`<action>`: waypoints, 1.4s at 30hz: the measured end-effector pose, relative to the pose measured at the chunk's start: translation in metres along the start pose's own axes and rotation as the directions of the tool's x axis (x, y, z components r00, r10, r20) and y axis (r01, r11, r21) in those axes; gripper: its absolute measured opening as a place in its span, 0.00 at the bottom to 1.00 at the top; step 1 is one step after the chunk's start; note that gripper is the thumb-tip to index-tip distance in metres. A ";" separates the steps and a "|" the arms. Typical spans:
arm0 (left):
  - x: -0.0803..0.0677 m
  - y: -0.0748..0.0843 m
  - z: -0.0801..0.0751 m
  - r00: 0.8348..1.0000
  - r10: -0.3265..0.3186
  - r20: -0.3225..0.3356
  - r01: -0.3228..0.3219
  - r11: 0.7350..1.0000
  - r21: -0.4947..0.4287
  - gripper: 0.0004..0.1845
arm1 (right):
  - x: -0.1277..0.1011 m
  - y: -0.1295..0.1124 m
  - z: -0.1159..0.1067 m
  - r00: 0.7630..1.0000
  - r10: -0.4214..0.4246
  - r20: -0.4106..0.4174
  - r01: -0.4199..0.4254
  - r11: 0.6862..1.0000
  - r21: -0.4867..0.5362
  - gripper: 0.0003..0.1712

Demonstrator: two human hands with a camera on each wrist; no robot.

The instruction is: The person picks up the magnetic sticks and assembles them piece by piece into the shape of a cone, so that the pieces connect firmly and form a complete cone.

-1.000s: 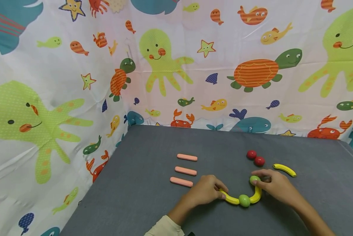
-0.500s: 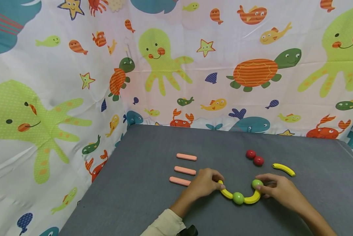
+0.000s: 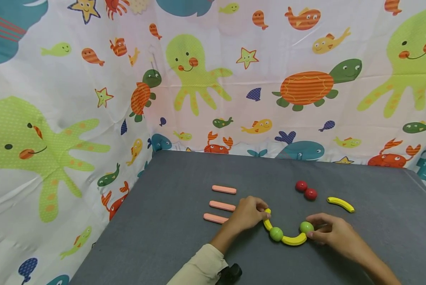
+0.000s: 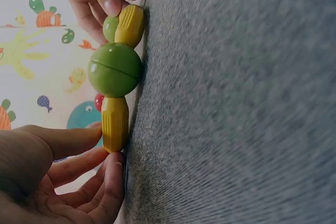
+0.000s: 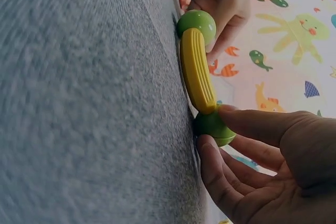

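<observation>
A U-shaped chain of two curved yellow rods and two green balls lies on the grey table. My left hand (image 3: 249,213) pinches the free end of the left yellow rod (image 4: 115,121) between thumb and fingers. A green ball (image 3: 276,234) joins that rod to the other yellow rod (image 3: 294,240). At the chain's right end my right hand (image 3: 335,233) pinches the second green ball (image 5: 214,127) between thumb and fingertips. In the right wrist view this ball sits against the end of the ridged yellow rod.
Several pink straight rods (image 3: 224,189) lie in a column left of my left hand. Two red balls (image 3: 310,194) touch each other farther back, with a loose curved yellow rod (image 3: 341,204) to their right. A sea-animal curtain (image 3: 206,134) stands behind the table (image 3: 177,182).
The chain has turned: its left end has swung up and away, its right end has come slightly nearer. The middle green ball has shifted left. Both hands keep their hold.
</observation>
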State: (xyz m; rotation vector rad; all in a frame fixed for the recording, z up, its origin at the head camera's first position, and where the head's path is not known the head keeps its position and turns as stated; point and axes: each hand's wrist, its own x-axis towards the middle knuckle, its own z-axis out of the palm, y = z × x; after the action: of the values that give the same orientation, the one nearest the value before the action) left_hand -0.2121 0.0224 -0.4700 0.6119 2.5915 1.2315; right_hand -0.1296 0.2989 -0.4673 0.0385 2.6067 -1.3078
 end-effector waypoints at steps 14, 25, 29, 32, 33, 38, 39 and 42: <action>0.021 -0.006 0.001 0.997 0.007 -0.077 -0.006 1.000 0.020 0.07 | -0.002 -0.006 0.014 0.999 -0.034 0.031 0.034 0.999 0.026 0.23; 0.022 -0.008 0.003 0.996 0.017 -0.087 -0.018 1.000 -0.007 0.08 | -0.003 -0.007 0.013 0.996 -0.067 0.057 0.065 0.997 0.035 0.24; 0.016 -0.006 0.004 0.991 0.065 -0.120 -0.067 0.998 -0.017 0.10 | -0.002 -0.008 0.008 0.997 -0.057 0.059 0.054 0.997 0.050 0.26; 0.011 0.000 0.005 0.982 0.108 -0.158 -0.112 0.993 -0.021 0.11 | -0.002 -0.010 0.003 0.998 -0.054 0.031 0.053 0.998 0.043 0.27; 0.008 0.003 0.005 0.980 0.114 -0.165 -0.120 0.992 -0.026 0.12 | -0.002 -0.011 0.001 0.998 -0.054 0.016 0.053 0.998 0.034 0.28; -0.003 0.017 0.005 0.984 0.127 -0.126 -0.139 0.986 -0.091 0.14 | 0.001 -0.016 -0.008 0.995 -0.085 -0.051 0.084 0.996 -0.021 0.28; -0.005 0.020 0.005 0.986 0.130 -0.105 -0.141 0.984 -0.109 0.15 | 0.002 -0.017 -0.011 0.993 -0.095 -0.069 0.092 0.995 -0.037 0.28; -0.011 0.026 0.008 0.990 0.136 -0.037 -0.140 0.979 -0.150 0.16 | 0.006 -0.019 -0.018 0.986 -0.120 -0.117 0.111 0.991 -0.075 0.28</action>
State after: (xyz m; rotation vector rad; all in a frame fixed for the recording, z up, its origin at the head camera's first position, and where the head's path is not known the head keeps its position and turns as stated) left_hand -0.1927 0.0375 -0.4546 0.7593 2.4816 1.4745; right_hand -0.1409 0.3014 -0.4435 -0.0472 2.7923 -1.2900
